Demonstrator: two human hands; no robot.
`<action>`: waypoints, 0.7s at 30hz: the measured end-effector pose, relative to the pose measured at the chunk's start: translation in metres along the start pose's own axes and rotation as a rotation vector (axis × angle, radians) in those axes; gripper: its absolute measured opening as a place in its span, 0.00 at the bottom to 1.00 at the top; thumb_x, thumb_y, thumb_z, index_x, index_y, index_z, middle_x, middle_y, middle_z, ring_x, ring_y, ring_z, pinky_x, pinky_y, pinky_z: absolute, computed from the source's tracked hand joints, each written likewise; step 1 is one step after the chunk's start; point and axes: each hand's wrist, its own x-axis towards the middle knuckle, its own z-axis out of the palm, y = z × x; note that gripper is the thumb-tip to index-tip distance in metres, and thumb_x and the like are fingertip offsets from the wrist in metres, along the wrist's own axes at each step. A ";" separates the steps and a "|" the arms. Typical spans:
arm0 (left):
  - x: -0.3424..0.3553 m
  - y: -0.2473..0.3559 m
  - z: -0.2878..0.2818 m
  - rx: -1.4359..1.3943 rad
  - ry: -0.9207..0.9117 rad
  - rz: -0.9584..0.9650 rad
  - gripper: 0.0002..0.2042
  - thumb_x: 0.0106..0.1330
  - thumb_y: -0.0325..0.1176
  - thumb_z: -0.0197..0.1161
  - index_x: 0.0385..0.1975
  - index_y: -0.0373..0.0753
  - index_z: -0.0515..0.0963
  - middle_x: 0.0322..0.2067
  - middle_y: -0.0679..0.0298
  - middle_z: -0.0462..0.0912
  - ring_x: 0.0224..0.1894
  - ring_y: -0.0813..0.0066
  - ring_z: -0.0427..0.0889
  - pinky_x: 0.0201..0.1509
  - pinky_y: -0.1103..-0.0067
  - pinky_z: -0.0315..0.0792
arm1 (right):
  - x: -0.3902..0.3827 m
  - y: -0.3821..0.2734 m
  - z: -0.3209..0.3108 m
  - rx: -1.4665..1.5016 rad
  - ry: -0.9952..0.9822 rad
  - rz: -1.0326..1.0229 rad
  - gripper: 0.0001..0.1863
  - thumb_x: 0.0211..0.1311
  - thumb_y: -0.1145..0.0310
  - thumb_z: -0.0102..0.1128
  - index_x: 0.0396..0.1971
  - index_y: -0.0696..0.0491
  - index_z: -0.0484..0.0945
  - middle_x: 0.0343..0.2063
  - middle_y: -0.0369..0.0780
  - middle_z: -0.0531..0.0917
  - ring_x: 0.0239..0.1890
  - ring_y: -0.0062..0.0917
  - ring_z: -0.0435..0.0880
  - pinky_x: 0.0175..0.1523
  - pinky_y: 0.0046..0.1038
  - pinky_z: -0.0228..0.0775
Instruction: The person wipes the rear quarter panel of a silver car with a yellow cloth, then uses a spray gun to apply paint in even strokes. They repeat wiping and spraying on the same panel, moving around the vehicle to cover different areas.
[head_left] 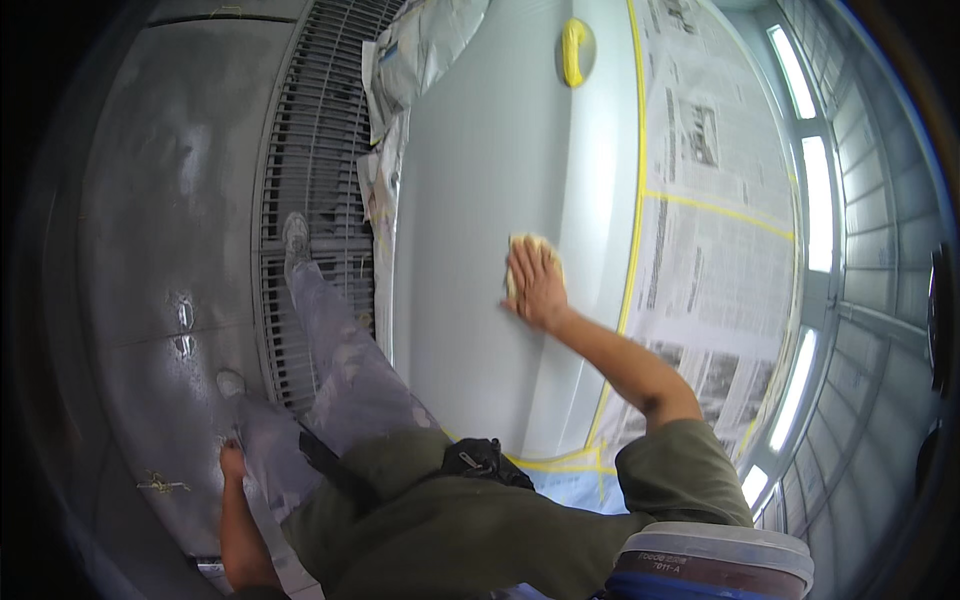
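Observation:
My right hand [540, 290] presses a pale yellow cloth [518, 245] against a light silver-grey car door panel [470, 190]. Its fingers lie over the cloth, whose edges show beside them. A door handle [572, 55] wrapped in yellow masking tape is on the same panel, farther away. At my left side, my left hand [232, 460] hangs low beside my leg, well apart from the car. Its fingers are curled in; whatever they may hold is too small to make out.
Newspaper [715, 250] edged with yellow tape [636, 180] covers the car on the right. Masking sheeting [425, 60] hangs along the panel's left edge. A metal floor grating [320, 130] runs beside the car. Lit lamps [818, 200] line the right wall. A respirator [710, 560] shows at the bottom.

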 end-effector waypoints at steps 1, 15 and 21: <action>-0.002 0.003 0.007 -0.001 -0.003 -0.041 0.18 0.74 0.40 0.50 0.46 0.32 0.82 0.43 0.39 0.84 0.49 0.37 0.82 0.52 0.55 0.76 | 0.047 0.030 -0.012 -0.041 0.137 0.064 0.49 0.71 0.30 0.34 0.79 0.54 0.46 0.80 0.45 0.43 0.82 0.41 0.37 0.81 0.49 0.27; -0.059 0.171 -0.012 0.016 -0.037 -0.262 0.14 0.67 0.34 0.55 0.48 0.41 0.82 0.44 0.46 0.86 0.50 0.46 0.85 0.54 0.59 0.78 | 0.471 0.313 -0.159 0.063 0.470 0.528 0.48 0.71 0.31 0.35 0.78 0.54 0.51 0.79 0.45 0.48 0.81 0.42 0.40 0.79 0.58 0.26; -0.027 0.190 -0.029 0.061 -0.117 -0.257 0.16 0.66 0.32 0.53 0.50 0.39 0.82 0.45 0.45 0.86 0.51 0.44 0.84 0.55 0.58 0.77 | 0.448 0.258 -0.157 0.011 0.340 0.309 0.47 0.70 0.32 0.39 0.77 0.52 0.54 0.79 0.42 0.51 0.81 0.38 0.44 0.80 0.55 0.29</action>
